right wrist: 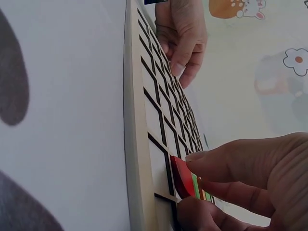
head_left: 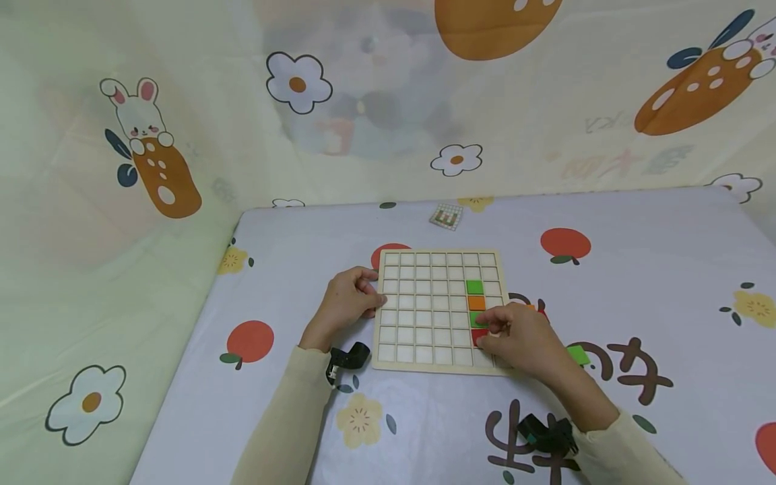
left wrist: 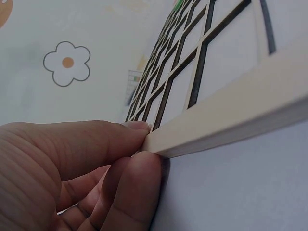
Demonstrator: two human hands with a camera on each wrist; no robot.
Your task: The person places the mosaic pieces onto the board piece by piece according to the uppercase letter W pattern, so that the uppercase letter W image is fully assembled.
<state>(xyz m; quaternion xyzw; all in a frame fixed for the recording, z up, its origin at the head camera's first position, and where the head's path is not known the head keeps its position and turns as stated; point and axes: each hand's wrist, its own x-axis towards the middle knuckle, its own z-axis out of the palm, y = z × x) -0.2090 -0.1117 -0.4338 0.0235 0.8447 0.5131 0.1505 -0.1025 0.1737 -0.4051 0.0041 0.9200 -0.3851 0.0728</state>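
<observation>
A wooden grid board point(head_left: 418, 369) lies flat on the patterned cloth. My left hand point(head_left: 348, 300) pinches its left edge, the thumb above and a fingertip against the side, as the left wrist view shows. At the board's right part my right hand point(head_left: 521, 337) holds a red tile point(right wrist: 182, 178) between thumb and fingers, tilted in a cell near the front edge. Behind it in the same column sit a green tile point(head_left: 477, 319), partly covered by the fingers, an orange tile point(head_left: 475, 303) and another green tile point(head_left: 474, 287).
A loose green tile point(head_left: 578, 355) lies on the cloth right of the board, beside my right wrist. Orange and red pieces show partly behind the right hand. A small card with a grid pattern point(head_left: 446, 216) lies beyond the board, near the printed curtain point(head_left: 364, 175).
</observation>
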